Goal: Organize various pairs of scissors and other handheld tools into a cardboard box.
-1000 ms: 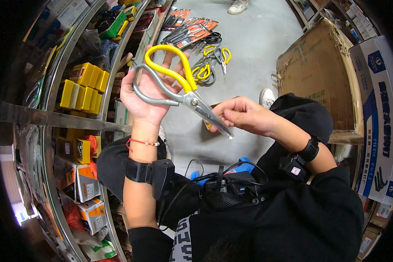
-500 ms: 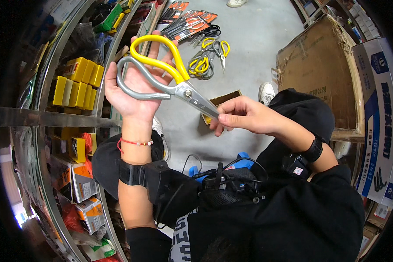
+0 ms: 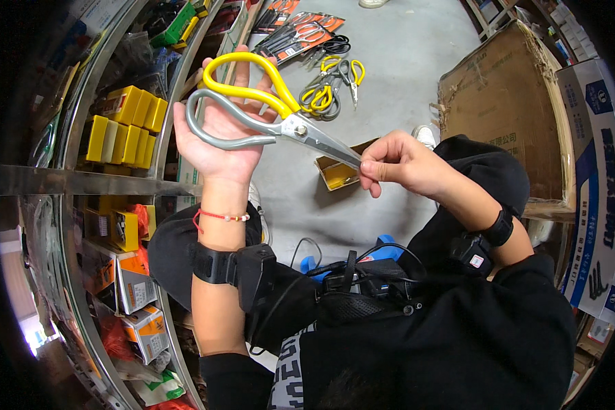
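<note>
A large pair of scissors [image 3: 290, 123] with one yellow and one grey handle loop lies across my left hand [image 3: 219, 140], whose palm faces up with the fingers spread under the loops. My right hand [image 3: 400, 164] pinches the tip of the closed steel blades between thumb and fingers. Both wrists wear black straps with small devices. The scissors are held level, above a grey floor.
More scissors with yellow handles [image 3: 328, 89] and packaged ones [image 3: 301, 31] lie on the floor ahead. A small open yellow-lined box [image 3: 338, 174] sits below the blades. Metal shelves [image 3: 82, 181] with yellow boxes [image 3: 126, 123] run along the left. Big cardboard cartons [image 3: 506, 102] stand right.
The scissors have turned from pointing down-right to nearly level. My left hand moved left and flattened under the handles; my right hand now grips the blade tip.
</note>
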